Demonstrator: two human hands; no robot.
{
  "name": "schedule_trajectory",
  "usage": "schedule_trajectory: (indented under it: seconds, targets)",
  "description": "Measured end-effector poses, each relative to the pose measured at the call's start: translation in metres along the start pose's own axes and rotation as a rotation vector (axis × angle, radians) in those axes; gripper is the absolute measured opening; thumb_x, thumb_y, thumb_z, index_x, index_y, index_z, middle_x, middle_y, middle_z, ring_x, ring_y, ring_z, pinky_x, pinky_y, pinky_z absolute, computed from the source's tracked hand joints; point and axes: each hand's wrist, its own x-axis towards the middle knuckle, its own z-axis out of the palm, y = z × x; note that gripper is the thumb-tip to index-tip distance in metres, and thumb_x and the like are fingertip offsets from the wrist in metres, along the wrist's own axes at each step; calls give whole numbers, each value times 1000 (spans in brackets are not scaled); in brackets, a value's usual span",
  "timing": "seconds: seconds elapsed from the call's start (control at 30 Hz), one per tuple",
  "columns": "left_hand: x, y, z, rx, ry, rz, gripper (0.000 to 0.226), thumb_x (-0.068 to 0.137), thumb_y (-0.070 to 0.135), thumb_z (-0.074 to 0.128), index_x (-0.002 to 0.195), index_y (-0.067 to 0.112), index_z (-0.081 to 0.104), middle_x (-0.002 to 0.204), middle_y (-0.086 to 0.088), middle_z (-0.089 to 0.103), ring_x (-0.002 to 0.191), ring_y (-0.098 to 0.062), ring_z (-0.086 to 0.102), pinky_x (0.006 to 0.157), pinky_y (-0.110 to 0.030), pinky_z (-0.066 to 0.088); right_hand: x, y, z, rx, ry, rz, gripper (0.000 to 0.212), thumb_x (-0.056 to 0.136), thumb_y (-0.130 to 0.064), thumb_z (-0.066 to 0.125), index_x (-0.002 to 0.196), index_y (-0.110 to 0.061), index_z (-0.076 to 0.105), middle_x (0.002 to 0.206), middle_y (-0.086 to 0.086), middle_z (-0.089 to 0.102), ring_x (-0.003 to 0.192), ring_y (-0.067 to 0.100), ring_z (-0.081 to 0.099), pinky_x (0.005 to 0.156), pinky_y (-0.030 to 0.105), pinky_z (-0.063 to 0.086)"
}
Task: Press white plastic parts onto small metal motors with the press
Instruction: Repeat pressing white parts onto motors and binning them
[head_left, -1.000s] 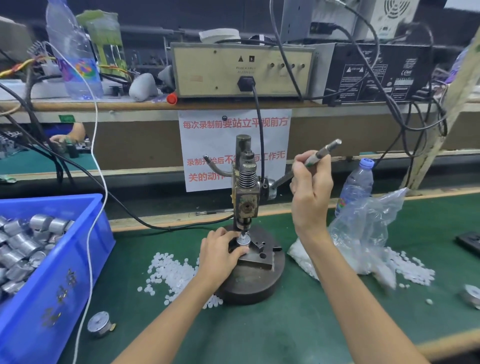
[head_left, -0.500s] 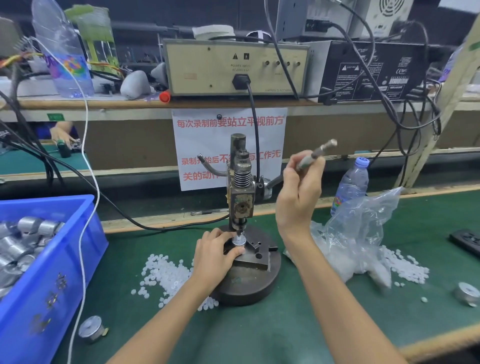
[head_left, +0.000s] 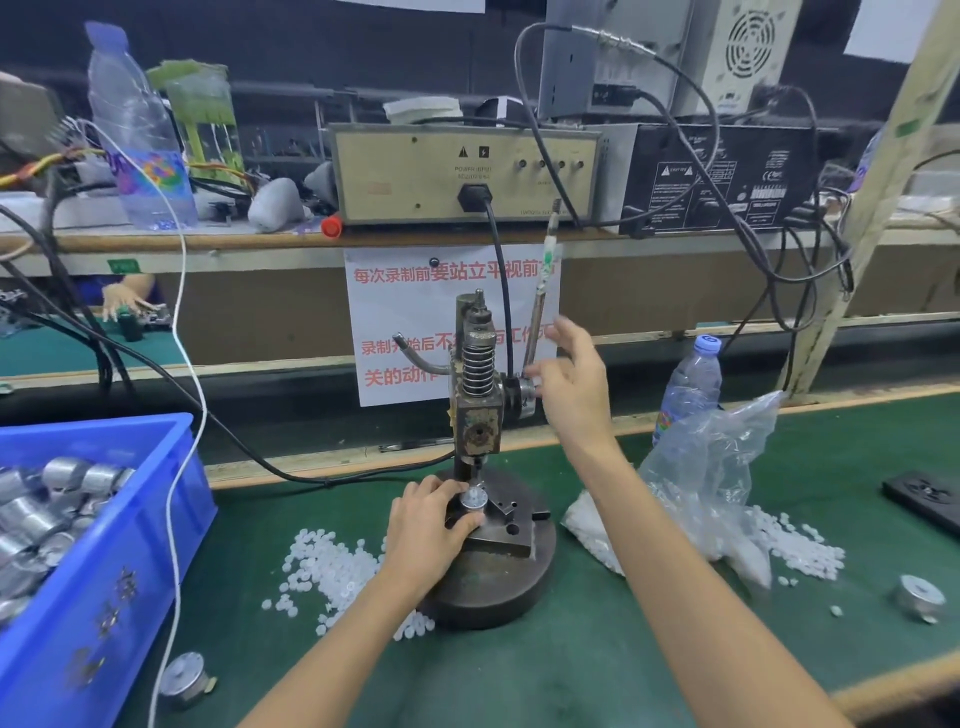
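Step in hand: judged to be the changeover at the press, between one stroke and the next.
Press: the grey hand-lever bench press (head_left: 477, 400) stands on its round dark base (head_left: 498, 587); its long metal lever (head_left: 540, 291) points nearly straight up, and the ram tip sits just above the motor.
Motor: the small silver metal motor (head_left: 473, 501) sits upright on the steel fixture block, directly under the ram.
Left hand: the left hand (head_left: 426, 530) has its fingers (head_left: 441, 488) curled round the motor, gripping it on the block.
Right hand: the right hand (head_left: 571, 384) is spread and holds nothing, just beside the lever's lower end.
Fit: I cannot tell whether a white part is seated on the shaft.
Supply: loose white plastic parts (head_left: 332, 566) lie on the green worktop (head_left: 597, 665) left of the base; more motors fill the blue plastic crate (head_left: 119, 571).
Next move: probably lift the motor out if pressed; otherwise cap it, hold it square, and pull the lever down.
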Motion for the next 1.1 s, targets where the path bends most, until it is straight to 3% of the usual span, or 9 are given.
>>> schedule_trajectory:
  seconds: [0.1, 0.2, 0.33, 0.43, 0.53, 0.67, 0.9, 1.1]
  targets:
    - [-2, 1, 2, -4, 13, -13, 44, 88, 50, 55, 126, 28, 54, 118, 6, 54, 110, -17, 43, 89, -27, 30, -45, 31, -7, -47, -25, -2, 33, 91, 0, 46, 102, -29, 56, 97, -9, 63, 74, 9, 59, 71, 29, 50]
    - [-12, 4, 4, -76, 84, -22, 38, 85, 46, 60, 118, 27, 59, 122, 7, 55, 112, -16, 42, 88, -26, 28, -97, 65, -14, -122, -213, 124, 34, 90, 1, 50, 88, -32, 57, 84, -7, 66, 70, 4, 58, 72, 26, 47]
    - [-40, 13, 8, -87, 197, 9, 30, 75, 41, 74, 99, 25, 66, 134, -1, 47, 124, -22, 31, 94, -37, 25, -144, 90, -28, -136, -333, 321, 33, 93, -3, 49, 100, -35, 56, 103, -8, 66, 70, 0, 61, 61, 17, 46]
    - [-65, 23, 12, -66, 167, 115, 34, 66, 37, 82, 92, 25, 65, 135, -5, 46, 125, -23, 28, 93, -44, 29, -162, 90, -36, -22, -351, 392, 29, 95, -7, 50, 114, -28, 55, 114, -13, 62, 72, 3, 64, 56, 22, 49]
    - [-87, 37, 17, -54, 104, 260, 38, 60, 30, 86, 91, 23, 64, 127, -3, 53, 120, -20, 31, 88, -40, 31, -172, 81, -44, 23, -337, 421, 22, 95, -11, 53, 115, -18, 60, 104, -3, 68, 71, 7, 63, 59, 25, 51]
    - [-108, 57, 22, -159, 51, 235, 31, 71, 31, 77, 98, 24, 62, 115, 12, 50, 115, -10, 31, 87, -28, 21, -184, 74, -65, -23, -309, 415, 12, 93, -16, 57, 103, -18, 64, 82, -4, 67, 62, 8, 60, 52, 20, 44]
    - [-141, 100, 32, -474, -164, 187, 28, 70, 29, 78, 89, 25, 59, 89, 19, 56, 96, -3, 42, 83, -15, 34, -217, 77, -123, 42, -289, 502, 13, 89, -12, 63, 99, -18, 65, 91, 2, 70, 63, 7, 60, 53, 18, 43]
    - [-170, 135, 54, -509, -286, 274, 29, 68, 31, 79, 85, 27, 55, 85, 14, 58, 85, -1, 51, 73, -17, 39, -254, 83, -178, 54, -250, 512, 20, 87, -9, 66, 106, -14, 65, 91, 7, 71, 67, 12, 63, 54, 23, 45]
